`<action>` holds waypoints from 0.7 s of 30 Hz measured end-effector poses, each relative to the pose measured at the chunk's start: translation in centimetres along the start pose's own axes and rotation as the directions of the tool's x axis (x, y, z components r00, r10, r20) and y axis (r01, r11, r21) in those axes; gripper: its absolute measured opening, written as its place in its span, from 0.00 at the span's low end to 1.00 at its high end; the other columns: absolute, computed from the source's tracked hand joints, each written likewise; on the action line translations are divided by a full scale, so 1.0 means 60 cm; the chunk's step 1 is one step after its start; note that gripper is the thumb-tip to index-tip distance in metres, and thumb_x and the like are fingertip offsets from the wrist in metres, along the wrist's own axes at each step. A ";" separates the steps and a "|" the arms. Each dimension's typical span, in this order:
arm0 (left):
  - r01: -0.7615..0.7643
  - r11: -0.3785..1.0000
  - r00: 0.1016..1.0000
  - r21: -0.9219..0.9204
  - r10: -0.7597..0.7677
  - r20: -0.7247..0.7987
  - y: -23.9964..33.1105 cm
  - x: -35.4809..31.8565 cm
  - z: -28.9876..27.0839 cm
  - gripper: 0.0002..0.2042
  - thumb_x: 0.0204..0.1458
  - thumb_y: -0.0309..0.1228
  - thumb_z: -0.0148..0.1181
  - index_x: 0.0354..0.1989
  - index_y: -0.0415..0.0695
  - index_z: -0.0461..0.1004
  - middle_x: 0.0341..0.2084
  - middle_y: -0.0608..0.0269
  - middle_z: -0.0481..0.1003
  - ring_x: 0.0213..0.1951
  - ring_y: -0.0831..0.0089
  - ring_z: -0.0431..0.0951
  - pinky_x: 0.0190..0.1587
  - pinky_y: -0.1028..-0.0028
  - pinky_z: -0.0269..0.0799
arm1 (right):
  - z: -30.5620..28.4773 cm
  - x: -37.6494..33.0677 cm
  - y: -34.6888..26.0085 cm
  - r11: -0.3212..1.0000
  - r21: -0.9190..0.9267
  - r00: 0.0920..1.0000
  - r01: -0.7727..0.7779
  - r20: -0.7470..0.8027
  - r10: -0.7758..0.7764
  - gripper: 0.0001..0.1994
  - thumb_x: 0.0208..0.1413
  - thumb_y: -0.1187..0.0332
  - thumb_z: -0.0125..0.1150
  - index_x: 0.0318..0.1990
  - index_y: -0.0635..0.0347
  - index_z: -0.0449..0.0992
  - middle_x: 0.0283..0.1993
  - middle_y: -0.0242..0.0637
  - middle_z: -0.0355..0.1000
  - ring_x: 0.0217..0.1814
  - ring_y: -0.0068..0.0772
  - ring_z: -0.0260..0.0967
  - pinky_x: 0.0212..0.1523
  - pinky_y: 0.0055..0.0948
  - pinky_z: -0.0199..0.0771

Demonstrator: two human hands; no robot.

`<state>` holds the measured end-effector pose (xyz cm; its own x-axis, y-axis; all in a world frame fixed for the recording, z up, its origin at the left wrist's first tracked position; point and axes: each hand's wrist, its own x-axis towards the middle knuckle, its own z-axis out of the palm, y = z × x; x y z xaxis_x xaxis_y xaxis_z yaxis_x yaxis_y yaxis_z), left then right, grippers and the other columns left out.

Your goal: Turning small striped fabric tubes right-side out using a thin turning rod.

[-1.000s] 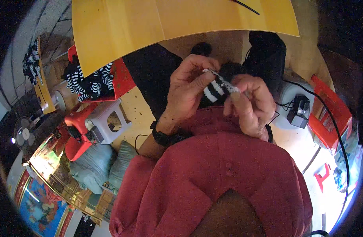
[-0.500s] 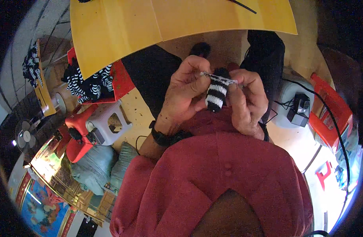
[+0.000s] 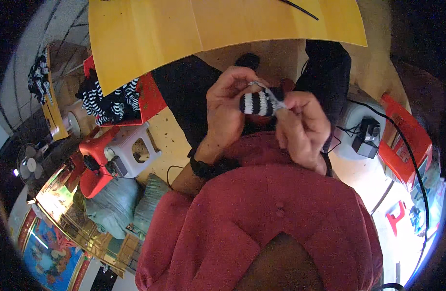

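A small black-and-white striped knitted piece (image 3: 256, 104) is stretched between my two hands above my lap. My left hand (image 3: 224, 109) grips its left side, with the thumb and forefinger pinching the pale edge at the top. At the other end of that edge, my right hand (image 3: 303, 127) pinches a loose whitish corner between thumb and fingers, the remaining fingers curled in. The striped body hangs tilted sideways toward my left palm. Whether a needle or hook lies in the fingers is too small to tell.
Ahead is a yellow tabletop (image 3: 232, 22) with a thin dark rod (image 3: 300, 8) on it. At left, a red bin (image 3: 154, 99) holds striped knitted pieces (image 3: 111, 104) near a white stool (image 3: 130, 160). A black box (image 3: 368, 138) with cables sits at right beside a red crate (image 3: 409, 140).
The knitted piece has turned from hanging nearly upright to lying sideways toward my left hand. Its pale edge now slants down to my right hand, which has dropped slightly.
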<state>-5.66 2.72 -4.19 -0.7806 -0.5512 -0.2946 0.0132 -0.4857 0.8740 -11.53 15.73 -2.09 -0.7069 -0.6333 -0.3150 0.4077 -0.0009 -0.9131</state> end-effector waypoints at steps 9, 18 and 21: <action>0.376 0.813 0.922 -0.445 -0.279 0.268 0.013 0.017 -0.015 0.06 0.53 0.24 0.51 0.38 0.43 0.67 0.29 0.64 0.73 0.22 0.81 0.71 0.19 0.81 0.65 | -0.008 0.017 -0.003 0.998 -0.070 0.998 0.000 -0.062 -0.005 0.04 0.56 0.74 0.50 0.38 0.62 0.66 0.21 0.33 0.70 0.16 0.13 0.59 0.15 0.17 0.59; 0.359 0.802 0.925 -0.477 -0.374 0.068 0.017 0.018 -0.003 0.10 0.51 0.26 0.53 0.43 0.42 0.67 0.31 0.66 0.73 0.25 0.83 0.71 0.24 0.85 0.65 | -0.036 0.068 -0.026 0.600 -0.541 0.774 0.589 0.164 -0.612 0.08 0.46 0.77 0.56 0.36 0.65 0.73 0.36 0.43 0.71 0.33 0.31 0.70 0.33 0.26 0.71; 0.312 0.849 0.940 -0.428 -0.340 0.011 0.023 0.013 0.009 0.11 0.51 0.26 0.53 0.43 0.42 0.68 0.32 0.67 0.74 0.30 0.83 0.72 0.29 0.86 0.65 | -0.033 0.080 -0.026 0.322 -0.561 0.583 0.762 0.379 -0.719 0.12 0.36 0.78 0.58 0.33 0.66 0.76 0.39 0.44 0.71 0.37 0.43 0.70 0.38 0.32 0.71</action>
<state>-6.59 1.96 -3.00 -0.7454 -0.3460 -0.5698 0.0352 -0.8740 0.4847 -16.70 14.21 -2.68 -0.4863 -0.6614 0.5710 -0.7319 -0.0486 -0.6796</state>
